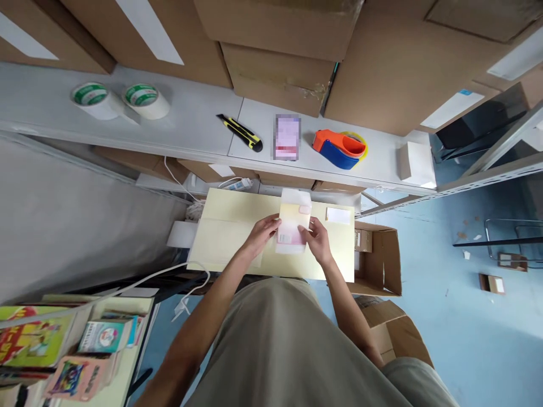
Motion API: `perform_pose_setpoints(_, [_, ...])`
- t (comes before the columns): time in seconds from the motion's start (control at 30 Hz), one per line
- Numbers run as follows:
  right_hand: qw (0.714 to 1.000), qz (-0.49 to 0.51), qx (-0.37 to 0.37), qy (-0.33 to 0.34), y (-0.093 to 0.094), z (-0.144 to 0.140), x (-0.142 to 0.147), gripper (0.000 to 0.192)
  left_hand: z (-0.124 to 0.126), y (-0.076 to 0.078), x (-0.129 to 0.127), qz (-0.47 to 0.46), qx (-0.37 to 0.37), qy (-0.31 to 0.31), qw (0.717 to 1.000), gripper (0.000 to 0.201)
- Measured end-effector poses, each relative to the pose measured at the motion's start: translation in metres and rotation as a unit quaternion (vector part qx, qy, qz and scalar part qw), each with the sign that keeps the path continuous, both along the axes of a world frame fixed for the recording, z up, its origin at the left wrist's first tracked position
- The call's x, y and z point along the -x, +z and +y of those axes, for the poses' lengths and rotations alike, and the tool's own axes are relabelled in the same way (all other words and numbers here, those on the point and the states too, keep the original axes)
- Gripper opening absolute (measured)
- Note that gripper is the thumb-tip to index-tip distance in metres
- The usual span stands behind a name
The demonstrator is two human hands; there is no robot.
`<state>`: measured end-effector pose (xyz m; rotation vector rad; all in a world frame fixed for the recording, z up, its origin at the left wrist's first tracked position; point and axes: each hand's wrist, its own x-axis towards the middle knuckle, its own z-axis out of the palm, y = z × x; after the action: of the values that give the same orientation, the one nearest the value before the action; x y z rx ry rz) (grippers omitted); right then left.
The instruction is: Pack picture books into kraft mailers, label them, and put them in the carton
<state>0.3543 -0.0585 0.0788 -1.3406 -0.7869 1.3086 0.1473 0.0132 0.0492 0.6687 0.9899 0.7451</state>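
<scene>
Over the pale yellow tabletop (231, 226) I hold a flat, pale pink and yellow packet (292, 217) with whitish ends and a small barcode-like patch low on its face. My left hand (263, 232) pinches its left edge between thumb and fingers. At the opposite edge, my right hand (317, 238) has its thumb on the face, with the fingers behind the side. Whether anything is inside the packet I cannot tell. A small white card (338, 215) lies on the tabletop to the right of my right hand.
The grey shelf (190, 121) ahead bears tape rolls (146, 102), a utility knife (240, 133), a blurred pink card (287, 137) and an orange-blue tape dispenser (339, 148). Open cartons (388, 257) stand at right. Books (106, 336) fill a table at lower left; a white cable (148, 277) crosses there.
</scene>
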Motion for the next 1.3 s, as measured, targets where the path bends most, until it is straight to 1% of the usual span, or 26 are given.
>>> perform_pose_setpoints(0.1, [1.0,0.009,-0.023,-0.002,0.026,0.011,0.004,0.057,0.018,0.033,0.001,-0.037,-0.015,-0.011,0.999,0.075])
perform_pose_setpoints(0.17, [1.0,0.014,-0.027,-0.002,0.038,0.017,0.006,0.055,0.025,0.05,0.003,-0.049,-0.016,-0.015,0.999,0.074])
perform_pose_setpoints(0.23, [1.0,0.019,-0.022,0.001,0.045,0.023,0.008,0.053,0.029,0.062,0.006,-0.049,-0.011,-0.011,0.999,0.073])
perform_pose_setpoints(0.33, [1.0,0.02,-0.009,0.002,0.05,0.03,0.013,0.051,0.032,0.073,0.011,-0.006,-0.014,0.006,1.0,0.07])
perform_pose_setpoints(0.43, [1.0,0.011,0.001,-0.007,0.049,0.036,0.019,0.051,0.036,0.076,0.015,0.075,-0.044,0.034,0.996,0.064])
perform_pose_setpoints(0.5, [1.0,-0.003,0.008,-0.016,0.048,0.04,0.023,0.051,0.038,0.077,0.014,0.125,-0.073,0.065,0.987,0.059])
perform_pose_setpoints(0.63, [0.999,-0.039,0.017,-0.032,0.05,0.043,0.033,0.048,0.04,0.081,0.01,0.2,-0.139,0.148,0.959,0.042])
perform_pose_setpoints(0.7, [0.997,-0.059,0.018,-0.039,0.052,0.045,0.036,0.047,0.04,0.085,0.008,0.227,-0.169,0.174,0.943,0.032])
perform_pose_setpoints(0.77, [0.996,-0.078,0.014,-0.047,0.054,0.046,0.039,0.049,0.039,0.09,0.007,0.243,-0.195,0.187,0.932,0.027])
perform_pose_setpoints(0.87, [0.994,-0.094,0.008,-0.059,0.056,0.047,0.041,0.05,0.036,0.098,0.01,0.264,-0.225,0.191,0.918,0.021])
perform_pose_setpoints(0.93, [0.992,-0.108,0.015,-0.07,0.058,0.046,0.044,0.051,0.033,0.103,0.014,0.287,-0.253,0.189,0.904,0.016])
perform_pose_setpoints(1.07, [0.974,-0.173,0.005,-0.144,0.072,0.039,0.054,0.048,0.026,0.108,0.02,0.338,-0.337,0.194,0.857,0.011])
perform_pose_setpoints(1.1, [0.974,-0.178,-0.005,-0.142,0.076,0.036,0.059,0.046,0.024,0.108,0.021,0.348,-0.363,0.189,0.843,0.009])
perform_pose_setpoints(1.13, [0.977,-0.173,-0.016,-0.125,0.079,0.033,0.065,0.046,0.022,0.107,0.022,0.353,-0.393,0.177,0.83,0.007])
perform_pose_setpoints(1.2, [0.987,-0.139,-0.035,-0.067,0.084,0.027,0.077,0.051,0.017,0.103,0.021,0.344,-0.464,0.145,0.803,0.004])
perform_pose_setpoints(1.23, [0.991,-0.12,-0.04,-0.046,0.084,0.025,0.084,0.055,0.014,0.1,0.02,0.333,-0.5,0.132,0.789,0.007])
perform_pose_setpoints(1.3, [0.994,-0.094,-0.031,-0.041,0.082,0.022,0.093,0.059,0.006,0.095,0.017,0.314,-0.549,0.121,0.765,0.015])
